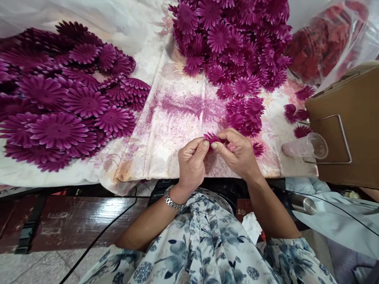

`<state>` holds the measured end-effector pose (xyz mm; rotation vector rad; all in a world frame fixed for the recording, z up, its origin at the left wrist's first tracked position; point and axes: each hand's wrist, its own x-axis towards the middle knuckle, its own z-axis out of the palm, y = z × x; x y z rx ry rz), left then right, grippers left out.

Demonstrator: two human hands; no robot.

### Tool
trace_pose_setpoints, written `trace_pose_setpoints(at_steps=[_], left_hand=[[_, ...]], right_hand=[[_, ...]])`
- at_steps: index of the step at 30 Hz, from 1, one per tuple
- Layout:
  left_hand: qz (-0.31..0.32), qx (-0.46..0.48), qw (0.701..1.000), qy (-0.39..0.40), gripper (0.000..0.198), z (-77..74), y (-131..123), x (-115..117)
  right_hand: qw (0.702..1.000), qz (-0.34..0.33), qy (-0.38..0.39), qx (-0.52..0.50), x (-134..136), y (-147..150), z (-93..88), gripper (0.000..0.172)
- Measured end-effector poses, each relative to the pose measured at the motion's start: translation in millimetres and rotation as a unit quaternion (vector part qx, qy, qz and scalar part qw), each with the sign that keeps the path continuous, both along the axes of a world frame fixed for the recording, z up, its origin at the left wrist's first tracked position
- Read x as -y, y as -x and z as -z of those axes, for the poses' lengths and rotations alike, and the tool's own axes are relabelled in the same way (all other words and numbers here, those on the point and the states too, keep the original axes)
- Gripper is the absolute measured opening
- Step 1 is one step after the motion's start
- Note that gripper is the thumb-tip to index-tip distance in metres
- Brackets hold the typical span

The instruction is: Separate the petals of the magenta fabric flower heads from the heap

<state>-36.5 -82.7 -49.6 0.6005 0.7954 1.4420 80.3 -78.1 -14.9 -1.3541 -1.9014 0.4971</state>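
Between my two hands, just above the table's front edge, is a small purple artificial flower (212, 139) with narrow petals. My left hand (193, 161) pinches its left side between thumb and forefinger. On the right side, my right hand (237, 153) grips it the same way, and the fingers cover much of the flower. Just beyond the right hand lies a cluster of small purple flowers (245, 112), with a single one (258, 149) beside the knuckles. A large heap of small purple flowers (231, 43) rises behind them. Larger flat purple petal pieces (59, 130) are piled at the left.
A stained cloth (177, 146) covers the table. To the right, a clear plastic cup (304, 146) lies tipped by a bent metal wire frame (345, 136) and a cardboard box (346, 126). Red pieces fill a plastic bag (325, 43) behind. A steel bottle (304, 205) lies below the table edge.
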Motion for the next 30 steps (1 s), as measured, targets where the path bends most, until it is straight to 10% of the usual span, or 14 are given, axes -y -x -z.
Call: trace_pose_setpoints(at_steps=[8,17,30], left_hand=[[0.016,-0.005,1.000,-0.013,0.013,3.8,1,2],[0.014,-0.023,1.000,0.005,0.025,1.8,1,1],[0.064,-0.009,0.997,-0.043,0.021,3.8,3,4]], right_hand=[[0.999,0.042,0.011,-0.031,3,0,3.7,0.008],[0.933,0.026,0.164,-0.320,5,-1,10.7,0.034],[0.976,0.077,0.081,-0.187,11,-6,11.5,0.034]])
